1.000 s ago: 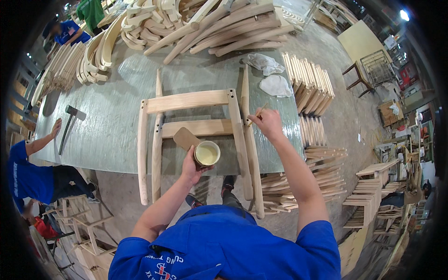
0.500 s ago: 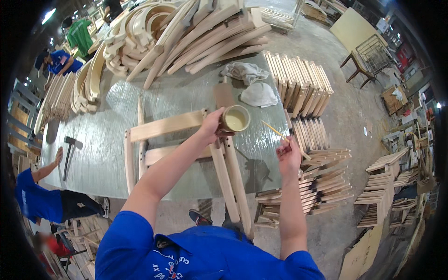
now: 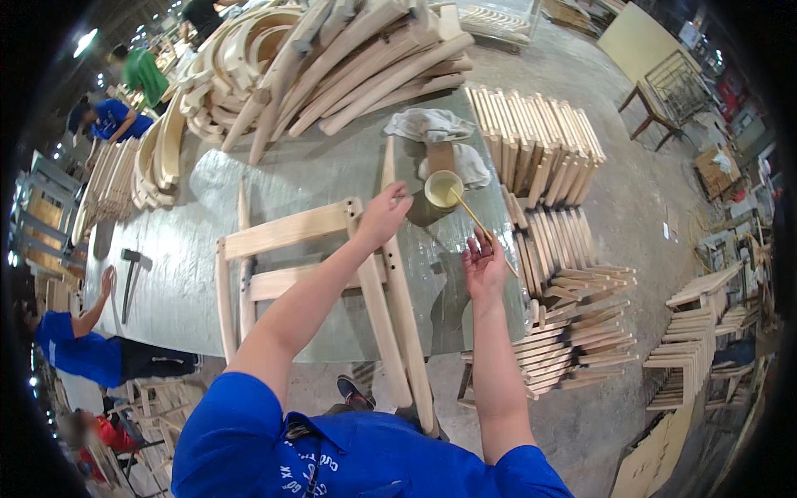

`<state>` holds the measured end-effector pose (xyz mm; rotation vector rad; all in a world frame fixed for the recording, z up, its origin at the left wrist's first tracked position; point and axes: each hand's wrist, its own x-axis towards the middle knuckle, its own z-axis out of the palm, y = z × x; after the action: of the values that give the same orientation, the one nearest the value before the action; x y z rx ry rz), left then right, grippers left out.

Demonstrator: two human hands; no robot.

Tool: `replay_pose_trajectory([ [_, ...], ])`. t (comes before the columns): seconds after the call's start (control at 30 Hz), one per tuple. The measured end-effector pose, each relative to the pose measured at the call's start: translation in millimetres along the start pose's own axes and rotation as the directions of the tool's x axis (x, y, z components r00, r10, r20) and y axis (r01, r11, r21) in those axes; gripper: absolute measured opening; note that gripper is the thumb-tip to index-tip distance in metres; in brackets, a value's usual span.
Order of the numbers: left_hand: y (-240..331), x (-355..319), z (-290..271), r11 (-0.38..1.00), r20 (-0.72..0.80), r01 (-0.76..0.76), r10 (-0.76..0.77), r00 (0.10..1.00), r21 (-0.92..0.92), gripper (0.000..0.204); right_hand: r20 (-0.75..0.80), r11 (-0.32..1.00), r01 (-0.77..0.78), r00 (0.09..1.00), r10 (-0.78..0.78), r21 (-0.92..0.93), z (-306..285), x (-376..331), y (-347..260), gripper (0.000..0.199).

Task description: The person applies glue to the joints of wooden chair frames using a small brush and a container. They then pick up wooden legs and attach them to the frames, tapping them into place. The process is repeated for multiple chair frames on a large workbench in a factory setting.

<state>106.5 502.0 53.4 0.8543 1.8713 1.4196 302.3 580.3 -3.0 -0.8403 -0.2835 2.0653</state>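
A cup of pale yellowish liquid stands on the table, just right of my left hand. That hand is open and apart from the cup, over the top corner of a wooden chair frame. My right hand pinches a thin yellow stick, whose far end reaches into the cup. Light wooden legs and two crosspieces make up the frame. Its near legs stick out past the table's front edge toward my body. Dark holes show in the wood near the joints.
Curved wooden parts are heaped at the table's back. Pale rags and a brown block lie beyond the cup. A hammer rests at left, near a co-worker's hand. Stacked chair parts stand right of the table.
My left hand has let go of the cup, which now stands farther right on the table. My right hand has moved slightly left, bringing the stick's end into the cup.
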Motion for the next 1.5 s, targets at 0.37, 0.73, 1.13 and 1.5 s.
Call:
replay_pose_trajectory([
  [0.37, -129, -403, -280, 0.622, -0.726, 0.588, -0.045, 0.686, 0.516, 0.042, 0.514, 0.102, 0.512, 0.858, 0.001, -0.853, -70, -163, 87, 0.038],
  [0.73, -198, -500, -349, 0.742, -0.460, 0.175, -0.563, 0.687, -0.647, 0.027, 0.505, -0.165, 0.487, 0.857, -0.098, -0.858, -40, -260, 179, 0.042],
  [1.13, -272, -654, -585, 0.785, -0.644, 0.361, -0.620, 0.448, -0.504, 0.035, 0.460, -0.008, 0.486, 0.832, 0.310, -0.874, 99, -365, 449, 0.061],
  [1.5, -222, -589, -661, 0.615, -0.785, 0.502, 0.374, 0.494, 0.609, 0.043, 0.739, 0.215, 0.783, 0.403, 0.539, -0.584, 135, -359, 488, 0.038],
])
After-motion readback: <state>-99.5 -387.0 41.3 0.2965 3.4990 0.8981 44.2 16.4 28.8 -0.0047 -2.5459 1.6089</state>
